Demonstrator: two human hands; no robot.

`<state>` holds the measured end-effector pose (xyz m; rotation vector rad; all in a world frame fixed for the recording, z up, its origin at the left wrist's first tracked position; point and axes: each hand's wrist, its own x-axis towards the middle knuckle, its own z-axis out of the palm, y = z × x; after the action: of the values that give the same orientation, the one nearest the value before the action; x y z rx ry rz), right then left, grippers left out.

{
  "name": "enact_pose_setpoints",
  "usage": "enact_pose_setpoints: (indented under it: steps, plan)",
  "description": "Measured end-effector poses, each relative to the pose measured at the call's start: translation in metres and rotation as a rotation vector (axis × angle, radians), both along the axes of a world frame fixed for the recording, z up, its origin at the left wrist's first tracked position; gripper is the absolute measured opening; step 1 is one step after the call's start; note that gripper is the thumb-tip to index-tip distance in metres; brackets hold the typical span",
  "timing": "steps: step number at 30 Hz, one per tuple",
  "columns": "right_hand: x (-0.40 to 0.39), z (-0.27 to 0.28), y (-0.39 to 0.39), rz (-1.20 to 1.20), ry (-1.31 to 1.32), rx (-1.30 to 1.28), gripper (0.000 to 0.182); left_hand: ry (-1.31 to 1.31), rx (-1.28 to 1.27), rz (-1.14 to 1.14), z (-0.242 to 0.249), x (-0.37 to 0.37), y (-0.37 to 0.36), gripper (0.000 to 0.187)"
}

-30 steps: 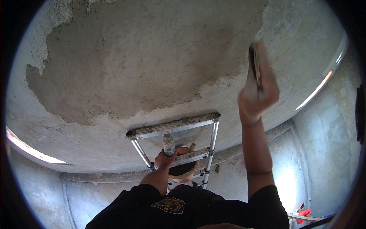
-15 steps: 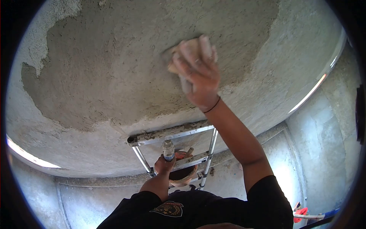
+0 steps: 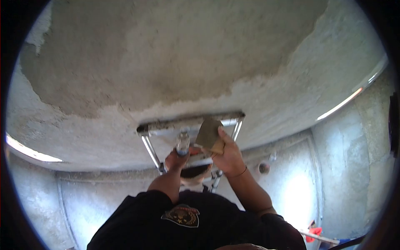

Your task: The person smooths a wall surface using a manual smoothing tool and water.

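My left hand (image 3: 175,160) is closed around a clear plastic bottle (image 3: 183,141), held upright at the ladder. Close by on the right, my right hand (image 3: 229,156) grips a tan sponge (image 3: 210,135) whose broad face is grey and wet-looking. The sponge is off the wall, in front of the ladder's top rung. Behind and below the hands, a bucket (image 3: 192,182) with a dark inside is partly hidden by my left hand and a rung. Above everything spreads the curved plaster wall (image 3: 166,54), with a large darker damp patch.
A metal ladder (image 3: 150,151) leans at the wall, its top rung (image 3: 166,124) spattered with plaster. On the floor far below lies a small round container (image 3: 264,168). Red cloth-like material (image 3: 313,234) shows at the lower right. Bright slits run along both sides of the wall.
My right hand has come down from the wall with the sponge, to beside the bottle. The sponge is now turned so its grey face shows. My left hand still holds the bottle.
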<state>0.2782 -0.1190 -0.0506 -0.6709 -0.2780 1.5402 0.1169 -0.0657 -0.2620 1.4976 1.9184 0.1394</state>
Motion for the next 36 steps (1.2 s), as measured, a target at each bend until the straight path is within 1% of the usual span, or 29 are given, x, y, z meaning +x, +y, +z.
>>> enact_pose_setpoints:
  steps: [1, 2, 3, 4, 5, 6, 8, 9, 11, 15, 17, 21, 23, 25, 27, 29, 31, 32, 34, 35, 36]
  plan:
    - [0.007, -0.012, -0.011, 0.061, 0.007, -0.053, 0.036, 0.015, -0.003, 0.001, -0.003, 0.001, 0.002, 0.077]
    - [0.01, -0.01, -0.019, 0.039, 0.041, -0.067, 0.036, 0.034, -0.011, -0.005, -0.008, 0.002, 0.003, 0.077]
    - [0.015, -0.013, -0.027, 0.02, 0.07, -0.13, 0.036, 0.037, -0.03, 0.002, -0.004, 0.003, 0.002, 0.076]
    - [0.02, -0.017, -0.033, 0.036, 0.042, -0.028, 0.038, 0.034, -0.001, 0.008, 0.001, 0.004, 0.001, 0.076]
    - [0.024, -0.019, -0.037, 0.052, 0.008, 0.09, 0.042, 0.022, 0.032, 0.008, -0.014, 0.001, 0.0, 0.076]
    - [0.024, -0.017, -0.042, 0.036, 0.03, 0.06, 0.042, 0.066, 0.057, -0.007, -0.031, 0.001, 0.004, 0.078]
    - [0.024, -0.013, -0.052, 0.021, -0.066, 0.095, 0.051, 0.065, 0.054, -0.015, -0.029, 0.001, 0.002, 0.079]
    - [0.026, -0.021, -0.058, 0.008, -0.054, 0.074, 0.051, 0.043, 0.081, -0.005, -0.028, 0.002, 0.002, 0.08]
    - [0.03, -0.041, -0.068, -0.07, -0.117, 0.03, 0.046, 0.055, 0.09, -0.025, -0.033, 0.002, 0.004, 0.08]
    - [0.039, -0.07, -0.089, -0.108, -0.133, -0.057, 0.047, 0.056, 0.145, -0.037, -0.034, 0.002, 0.001, 0.079]
    - [0.045, -0.085, -0.099, -0.095, -0.127, -0.112, 0.059, 0.084, 0.126, -0.038, -0.038, 0.001, 0.003, 0.077]
    - [0.06, -0.096, -0.114, -0.067, -0.072, -0.105, 0.065, 0.087, 0.092, 0.007, -0.032, 0.003, -0.005, 0.077]
    - [0.069, -0.096, -0.116, -0.074, 0.021, -0.06, 0.068, 0.081, 0.103, 0.038, -0.028, 0.005, 0.001, 0.076]
    - [0.079, -0.108, -0.12, -0.096, -0.045, -0.058, 0.074, 0.101, -0.008, 0.078, -0.027, 0.007, -0.001, 0.079]
    - [0.084, -0.107, -0.113, -0.163, -0.128, -0.013, 0.074, 0.1, 0.065, 0.082, -0.014, 0.009, -0.005, 0.081]
    - [0.099, -0.106, -0.112, -0.077, -0.062, 0.007, 0.072, 0.071, 0.047, -0.004, -0.007, 0.006, -0.001, 0.081]
    - [0.105, -0.109, -0.113, -0.095, -0.018, -0.011, 0.065, 0.091, 0.151, -0.021, -0.021, 0.004, -0.004, 0.075]
    - [0.109, -0.114, -0.114, -0.091, -0.025, 0.017, 0.065, 0.084, 0.178, -0.015, -0.024, 0.004, -0.003, 0.075]
    - [0.111, -0.126, -0.118, -0.12, 0.086, 0.007, 0.057, 0.075, 0.241, -0.082, -0.027, 0.001, -0.004, 0.072]
    - [0.108, -0.123, -0.118, -0.128, 0.088, 0.026, 0.057, 0.075, 0.26, -0.091, -0.026, 0.003, -0.001, 0.072]
    - [0.103, -0.119, -0.121, -0.169, 0.094, -0.063, 0.051, 0.096, 0.25, -0.091, -0.025, 0.003, -0.003, 0.072]
